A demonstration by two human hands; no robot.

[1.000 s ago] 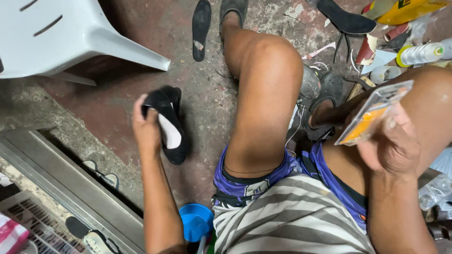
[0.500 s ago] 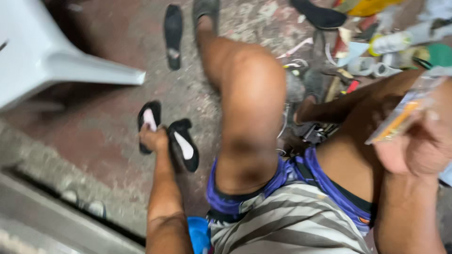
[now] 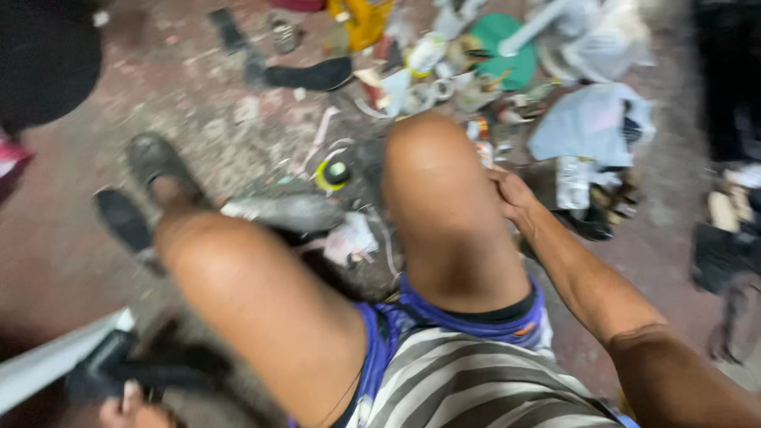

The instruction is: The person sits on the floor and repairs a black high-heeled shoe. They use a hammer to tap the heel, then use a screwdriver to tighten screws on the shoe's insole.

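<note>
Left hand (image 3: 127, 406) gripping black shoe (image 3: 119, 368), right hand (image 3: 511, 194) by knee (image 3: 436, 158)

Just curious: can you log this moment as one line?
left hand: on black shoe | right hand: beside right knee | floor: scattered clutter

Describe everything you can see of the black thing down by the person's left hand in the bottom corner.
The black shoe is blurred, so little detail shows. It looks dark and matte, with a thin part stretching to the right. It lies low at the bottom left, over the rough floor and beside a pale strip. The left hand meets it from below, fingers up against its underside; whether they grip it cannot be told.
</note>
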